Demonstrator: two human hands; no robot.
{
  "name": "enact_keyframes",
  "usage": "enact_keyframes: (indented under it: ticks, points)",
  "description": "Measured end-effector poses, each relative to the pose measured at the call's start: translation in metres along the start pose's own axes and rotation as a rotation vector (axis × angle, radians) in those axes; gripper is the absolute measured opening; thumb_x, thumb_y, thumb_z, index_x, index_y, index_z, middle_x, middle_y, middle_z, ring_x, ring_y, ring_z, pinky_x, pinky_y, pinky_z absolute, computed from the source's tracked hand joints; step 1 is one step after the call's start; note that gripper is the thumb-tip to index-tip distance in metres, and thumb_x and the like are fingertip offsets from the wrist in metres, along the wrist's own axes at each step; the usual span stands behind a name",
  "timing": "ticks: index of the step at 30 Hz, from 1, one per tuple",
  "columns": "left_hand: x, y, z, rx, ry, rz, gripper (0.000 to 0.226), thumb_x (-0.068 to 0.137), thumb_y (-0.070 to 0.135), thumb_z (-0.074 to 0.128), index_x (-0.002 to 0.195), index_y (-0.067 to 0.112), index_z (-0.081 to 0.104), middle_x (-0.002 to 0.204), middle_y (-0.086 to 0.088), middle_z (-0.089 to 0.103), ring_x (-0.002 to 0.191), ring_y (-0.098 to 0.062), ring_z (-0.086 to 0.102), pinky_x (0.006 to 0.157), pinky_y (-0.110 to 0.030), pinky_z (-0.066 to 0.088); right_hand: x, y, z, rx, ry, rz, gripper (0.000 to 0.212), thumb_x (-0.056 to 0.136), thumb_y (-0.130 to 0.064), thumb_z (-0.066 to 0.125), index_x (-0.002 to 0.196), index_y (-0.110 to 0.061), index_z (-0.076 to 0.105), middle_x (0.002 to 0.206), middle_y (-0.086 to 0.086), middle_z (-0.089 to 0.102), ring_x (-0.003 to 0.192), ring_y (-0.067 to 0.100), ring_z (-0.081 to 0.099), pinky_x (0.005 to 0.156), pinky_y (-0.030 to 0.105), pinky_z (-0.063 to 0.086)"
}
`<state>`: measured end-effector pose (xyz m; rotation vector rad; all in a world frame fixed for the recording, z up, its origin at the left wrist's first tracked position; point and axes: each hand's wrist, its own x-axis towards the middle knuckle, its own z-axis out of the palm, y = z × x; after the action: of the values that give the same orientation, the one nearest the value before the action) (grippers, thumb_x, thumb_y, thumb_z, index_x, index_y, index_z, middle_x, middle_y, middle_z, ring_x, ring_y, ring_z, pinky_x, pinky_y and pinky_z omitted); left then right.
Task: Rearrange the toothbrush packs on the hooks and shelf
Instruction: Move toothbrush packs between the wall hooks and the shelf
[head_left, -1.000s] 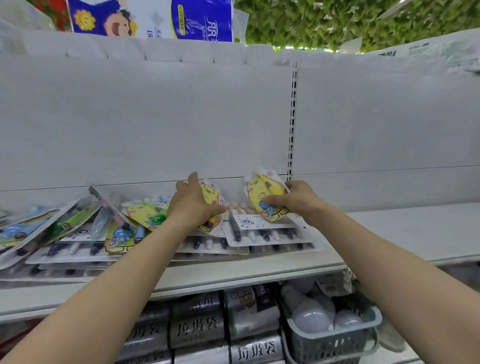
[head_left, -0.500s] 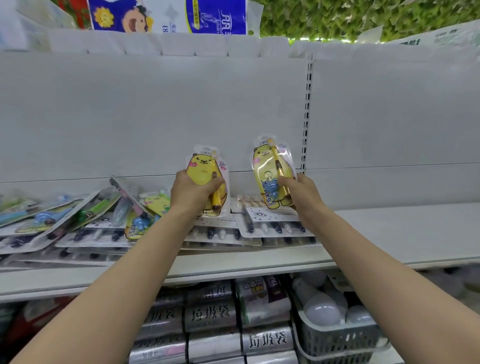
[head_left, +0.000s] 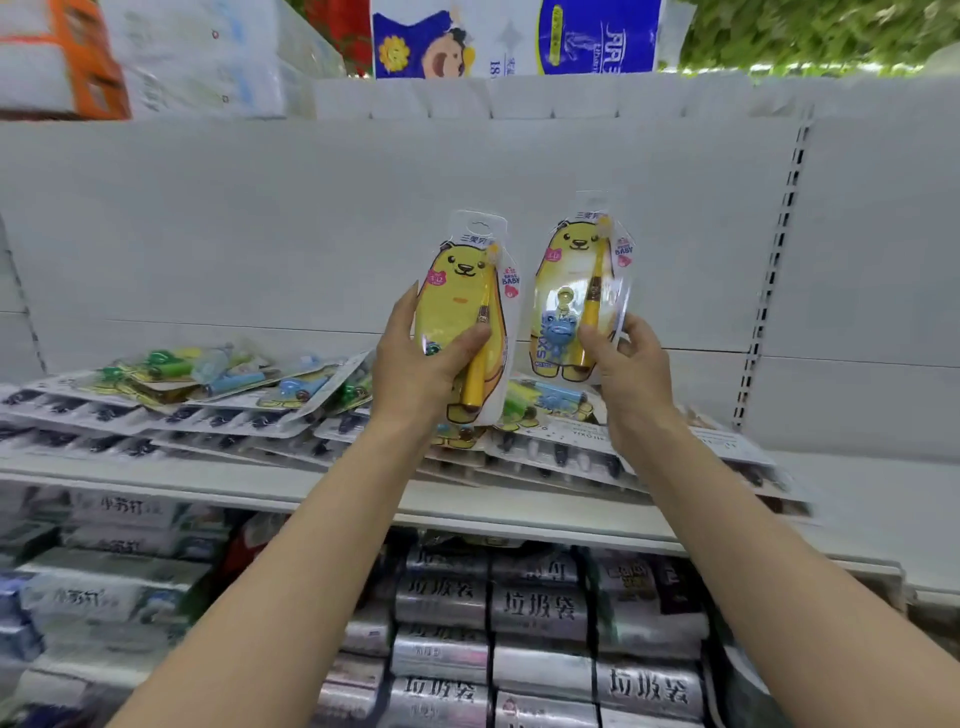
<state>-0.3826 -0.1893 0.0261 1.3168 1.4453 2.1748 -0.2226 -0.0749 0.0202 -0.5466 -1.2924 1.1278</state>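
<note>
- The left hand (head_left: 415, 366) grips a yellow bear toothbrush pack (head_left: 460, 296) upright above the shelf (head_left: 862, 491). Its thumb lies across the front and its fingers curl round the pack's left edge.
- The right hand (head_left: 631, 364) pinches a second bear pack (head_left: 569, 283) by its lower right side, thumb on the front and fingers behind. This pack is also upright above the shelf, just beside the first with a narrow gap between them.
- Both held packs stand in front of the white back panel (head_left: 260, 218) that rises behind the shelf.
- On the shelf, right under the hands, lies a loose pile of toothbrush packs (head_left: 208, 400), flat and overlapping. Wide multi-brush cards are at the bottom, with small green, blue and yellow packs on top.
- A slotted upright (head_left: 774, 270) runs up the back panel above the shelf's right part.
- Below the shelf, silver rolls of bin bags (head_left: 540, 608) are stacked in rows. Further left below it are white and blue packets (head_left: 119, 587), too blurred to identify.
- High above the shelf, on top of the back panel, stands a blue-and-white tissue pack (head_left: 514, 36). An orange carton (head_left: 78, 57) is to its left and green foliage (head_left: 831, 31) to its right.
- The two forearms (head_left: 291, 561) cross the shelf's front edge, hiding part of the pile and of the rolls.
</note>
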Motion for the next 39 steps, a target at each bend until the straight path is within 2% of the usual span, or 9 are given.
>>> enact_keyframes:
  ticks: [4, 7, 13, 16, 19, 22, 25, 33, 39]
  points:
    - [-0.002, 0.010, -0.061, 0.007, 0.057, -0.017, 0.063, 0.079, 0.035, 0.082, 0.133, 0.026, 0.050, 0.107, 0.011, 0.068, 0.091, -0.008, 0.071, 0.082, -0.040, 0.061, -0.026, -0.008, 0.060, 0.034, -0.072, -0.060, 0.016, 0.094, -0.018, 0.069, 0.107, -0.021, 0.062, 0.108, 0.006, 0.074, 0.099, 0.023, 0.073, 0.091, 0.048, 0.058]
    - [-0.002, 0.012, -0.117, -0.023, 0.108, -0.075, 0.056, 0.078, 0.034, 0.082, 0.122, 0.025, 0.049, 0.102, 0.007, 0.069, 0.086, -0.012, 0.072, 0.079, -0.041, 0.062, -0.051, -0.008, 0.114, 0.060, -0.127, -0.090, 0.016, 0.094, -0.018, 0.070, 0.107, -0.019, 0.062, 0.109, 0.007, 0.075, 0.101, 0.024, 0.072, 0.091, 0.050, 0.058]
    - [-0.002, 0.020, -0.248, -0.029, 0.200, -0.091, 0.055, 0.078, 0.030, 0.082, 0.120, 0.019, 0.048, 0.099, 0.003, 0.070, 0.075, -0.009, 0.072, 0.056, -0.024, 0.056, -0.108, 0.006, 0.238, 0.090, -0.226, -0.078, 0.017, 0.094, -0.020, 0.070, 0.109, -0.020, 0.063, 0.108, 0.005, 0.076, 0.102, 0.023, 0.072, 0.095, 0.049, 0.057]
    - [-0.006, 0.023, -0.317, -0.012, 0.229, -0.084, 0.053, 0.077, 0.032, 0.082, 0.117, 0.024, 0.050, 0.100, -0.002, 0.073, 0.075, -0.015, 0.074, 0.055, -0.031, 0.058, -0.140, 0.015, 0.299, 0.114, -0.276, -0.072, 0.016, 0.094, -0.019, 0.069, 0.109, -0.022, 0.064, 0.108, 0.002, 0.076, 0.102, 0.020, 0.072, 0.095, 0.045, 0.057]
    - [-0.011, 0.029, -0.385, 0.014, 0.308, -0.061, 0.053, 0.075, 0.030, 0.084, 0.117, 0.023, 0.052, 0.098, -0.003, 0.072, 0.071, -0.015, 0.073, 0.052, -0.028, 0.056, -0.173, 0.022, 0.359, 0.154, -0.319, -0.059, 0.016, 0.094, -0.018, 0.069, 0.109, -0.022, 0.064, 0.109, 0.000, 0.076, 0.103, 0.016, 0.072, 0.095, 0.039, 0.057]
    - [-0.015, 0.030, -0.451, 0.036, 0.389, -0.078, 0.050, 0.074, 0.026, 0.085, 0.113, 0.017, 0.056, 0.095, -0.005, 0.072, 0.070, -0.011, 0.073, 0.057, -0.026, 0.058, -0.202, 0.032, 0.418, 0.186, -0.361, -0.043, 0.018, 0.094, -0.017, 0.069, 0.109, -0.024, 0.065, 0.109, -0.002, 0.076, 0.104, 0.014, 0.071, 0.093, 0.035, 0.057]
    - [-0.016, 0.027, -0.516, 0.074, 0.453, -0.117, 0.036, 0.073, 0.029, 0.086, 0.099, 0.015, 0.065, 0.090, -0.004, 0.075, 0.077, -0.020, 0.074, 0.066, -0.034, 0.061, -0.229, 0.042, 0.476, 0.201, -0.416, 0.000, 0.017, 0.095, -0.016, 0.068, 0.108, -0.026, 0.064, 0.105, -0.008, 0.076, 0.101, 0.010, 0.072, 0.088, 0.029, 0.057]
    - [-0.006, 0.012, -0.680, 0.108, 0.650, -0.159, 0.032, 0.077, 0.037, 0.082, 0.091, 0.013, 0.066, 0.086, -0.002, 0.075, 0.067, -0.010, 0.069, 0.053, -0.020, 0.052, -0.284, 0.078, 0.642, 0.223, -0.571, 0.041, 0.031, 0.096, -0.017, 0.067, 0.126, -0.014, 0.062, 0.109, -0.005, 0.076, 0.099, 0.008, 0.072, 0.080, 0.020, 0.056]
    - [0.036, 0.005, -0.820, 0.107, 0.687, -0.106, 0.021, 0.084, 0.030, 0.079, 0.094, 0.014, 0.068, 0.083, -0.001, 0.075, 0.065, -0.010, 0.070, 0.053, -0.023, 0.054, -0.314, 0.115, 0.800, 0.327, -0.636, 0.101, 0.032, 0.095, -0.017, 0.067, 0.127, -0.015, 0.062, 0.107, -0.005, 0.076, 0.097, 0.010, 0.073, 0.076, 0.021, 0.058]
